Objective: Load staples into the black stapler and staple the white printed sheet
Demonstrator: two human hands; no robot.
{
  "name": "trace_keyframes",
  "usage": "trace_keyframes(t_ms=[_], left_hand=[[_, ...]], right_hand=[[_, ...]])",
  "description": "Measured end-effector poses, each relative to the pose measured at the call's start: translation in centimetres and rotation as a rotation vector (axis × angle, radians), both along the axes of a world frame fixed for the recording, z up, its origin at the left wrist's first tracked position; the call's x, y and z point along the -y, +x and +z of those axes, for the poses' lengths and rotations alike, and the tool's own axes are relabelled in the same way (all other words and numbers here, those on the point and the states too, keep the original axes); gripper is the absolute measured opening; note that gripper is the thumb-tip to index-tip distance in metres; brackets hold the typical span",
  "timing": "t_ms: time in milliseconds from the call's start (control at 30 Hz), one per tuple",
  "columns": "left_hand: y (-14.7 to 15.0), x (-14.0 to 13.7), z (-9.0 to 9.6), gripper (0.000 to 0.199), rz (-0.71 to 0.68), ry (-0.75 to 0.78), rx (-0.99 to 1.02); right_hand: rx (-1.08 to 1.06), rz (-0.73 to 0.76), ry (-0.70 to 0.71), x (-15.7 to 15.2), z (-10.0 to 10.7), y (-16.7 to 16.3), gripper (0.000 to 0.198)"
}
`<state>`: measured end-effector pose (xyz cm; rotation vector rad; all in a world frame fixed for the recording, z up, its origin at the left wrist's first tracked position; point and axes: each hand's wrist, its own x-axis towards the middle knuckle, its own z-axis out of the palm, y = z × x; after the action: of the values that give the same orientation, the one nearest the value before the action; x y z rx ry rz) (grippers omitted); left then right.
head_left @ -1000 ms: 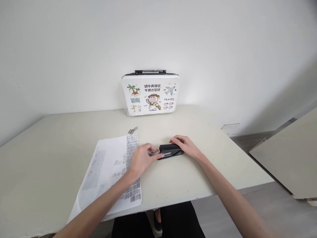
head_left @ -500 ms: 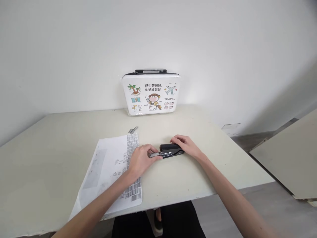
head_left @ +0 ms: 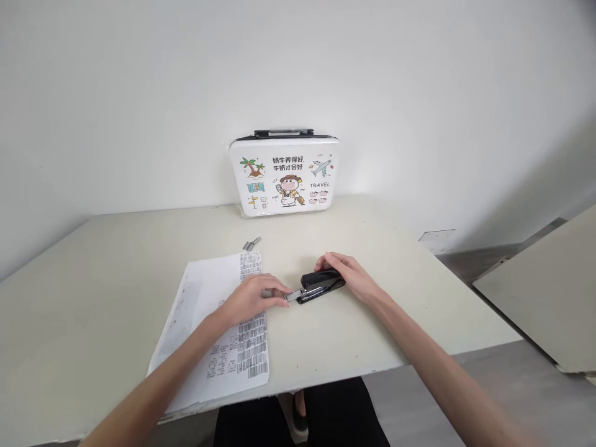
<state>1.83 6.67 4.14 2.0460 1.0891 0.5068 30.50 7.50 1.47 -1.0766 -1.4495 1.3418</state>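
Note:
A black stapler (head_left: 321, 284) lies on the table, its front end to the left. My right hand (head_left: 349, 273) is wrapped over its rear end. From the front juts a narrow metal staple tray (head_left: 294, 296). My left hand (head_left: 254, 297) pinches the tray's outer end between thumb and fingertips. Beneath my left wrist and forearm lies a printed paper sheet (head_left: 195, 279), with rows of barcode-like stripes along its right side. Just beyond the sheet's top edge rest small grey staple strips (head_left: 252, 244).
At the back of the table, a white carrying case (head_left: 286, 177) with cartoon prints and a black handle stands against the wall (head_left: 177, 93). The pale table's (head_left: 335, 347) front edge runs close to my legs. Another pale panel (head_left: 554, 292) stands to the right.
My left hand has drawn back a little to the left, and more of the metal tray shows. The stapler and my right hand stay nearly in place.

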Motion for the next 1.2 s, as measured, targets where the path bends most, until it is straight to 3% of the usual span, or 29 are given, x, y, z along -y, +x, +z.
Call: trace_keyframes(t_ms=[100, 333, 600, 767, 867, 933, 1067, 1133, 1200], left_hand=[[1.0, -1.1, -0.3, 0.036, -0.028, -0.039, 0.006], [3.2, -3.3, -0.5, 0.038, -0.136, 0.035, -0.029], [3.8, -2.5, -0.3, 0.039, -0.090, 0.143, -0.145], [1.2, 1.5, 0.0, 0.041, 0.045, 0.345, -0.213], [-1.8, 5.2, -0.2, 0.049, 0.123, 0.319, -0.335], [-3.9, 7.7, -0.4, 0.064, 0.106, 0.265, -0.425], [-6.5, 12.0, -1.2, 0.118, 0.000, 0.275, -0.538], [-6.8, 13.6, -1.5, 0.119, -0.052, 0.328, -0.555], [-6.6, 14.8, -1.7, 0.105, -0.065, 0.369, -0.550]], right_hand=[[-0.008, 0.005, -0.014, 0.1, -0.1, -0.3, 0.054], [-0.036, 0.045, 0.001, 0.0, -0.6, 0.0, 0.052], [-0.001, 0.077, 0.024, 0.1, -0.2, 0.3, 0.055], [0.126, 0.058, 0.016, 0.4, -0.1, 0.0, 0.054], [0.186, 0.021, 0.032, 0.6, -0.2, -0.3, 0.053], [0.219, 0.003, 0.062, 0.9, -0.2, -0.5, 0.054], [0.267, -0.051, 0.087, 1.4, -0.3, -0.8, 0.055], [0.267, -0.069, 0.083, 1.7, -0.3, -0.9, 0.054], [0.262, -0.080, 0.081, 2.0, -0.4, -1.0, 0.055]])
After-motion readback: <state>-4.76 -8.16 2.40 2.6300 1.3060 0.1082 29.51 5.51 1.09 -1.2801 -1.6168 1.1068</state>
